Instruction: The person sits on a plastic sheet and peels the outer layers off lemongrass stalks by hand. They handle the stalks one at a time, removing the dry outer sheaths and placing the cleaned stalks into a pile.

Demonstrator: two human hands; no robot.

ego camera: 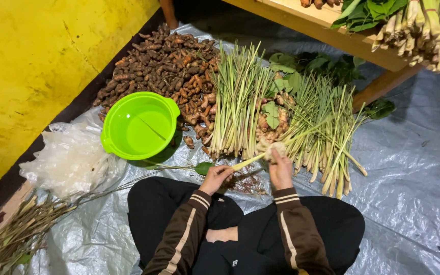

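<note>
I sit cross-legged on a grey plastic sheet (413,168). My left hand (216,177) grips the pale base of a lemongrass stalk (248,162). My right hand (280,168) holds the same stalk further along, fingers pressed by a pale root piece (271,147). The stalk's green top runs up to the right over a pile of lemongrass (327,132). A second lemongrass bundle (238,97) lies just left of it, with ginger roots and leaves (273,119) between them.
A green plastic basin (138,125) stands to the left, beside a heap of brown turmeric roots (164,63). Clear plastic bags (70,158) and dry stems (16,234) lie at left. A wooden bench (332,33) with vegetables stands behind. A yellow wall (31,66) is on the left.
</note>
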